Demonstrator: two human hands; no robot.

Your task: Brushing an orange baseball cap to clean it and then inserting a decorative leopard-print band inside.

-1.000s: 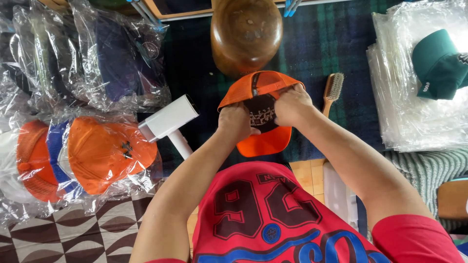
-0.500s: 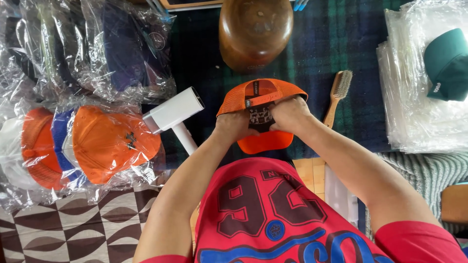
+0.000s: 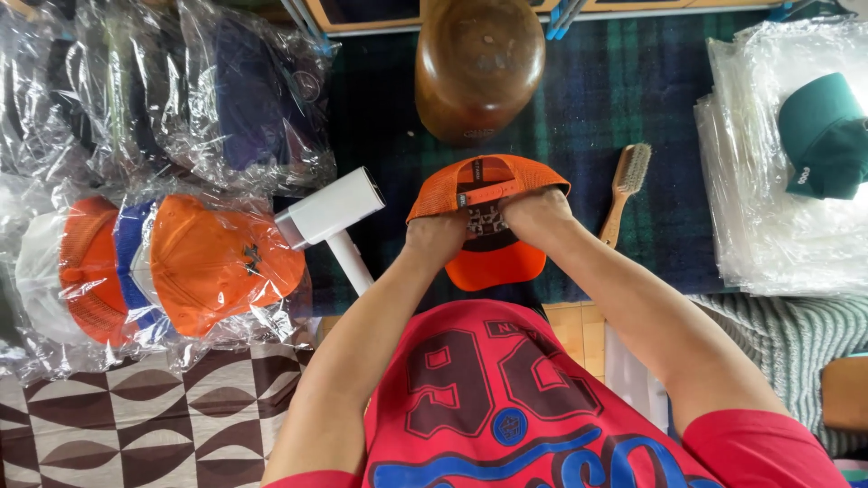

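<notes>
At the middle of the view, just above the red jersey (image 3: pixel 506 398), both hands meet on an orange mesh-backed cap (image 3: pixel 488 226) lying upside down on the dark green plaid cloth (image 3: pixel 615 99). The left hand (image 3: pixel 436 237) is clenched on the cap's left side, fingers curled over the edge, and the right hand (image 3: pixel 539 210) grips the right side the same way, so the cap is held between them with its brim pointing back toward the person and its open back turned away. Just to the left of the left hand lies a white handheld device (image 3: pixel 330 217) with a boxy head and a straight handle, close to the cap but not touching it. Just to the right of the right hand a wooden brush (image 3: pixel 626 185) rests on the cloth. Beyond the cap stands a rounded brown wooden hat block (image 3: pixel 479 63). Farther left, orange caps in clear plastic bags (image 3: pixel 212 262) lie beside bagged dark caps (image 3: pixel 244 95). Far right, a dark green cap (image 3: pixel 823 136) sits on a stack of clear plastic bags (image 3: pixel 759 235).
</notes>
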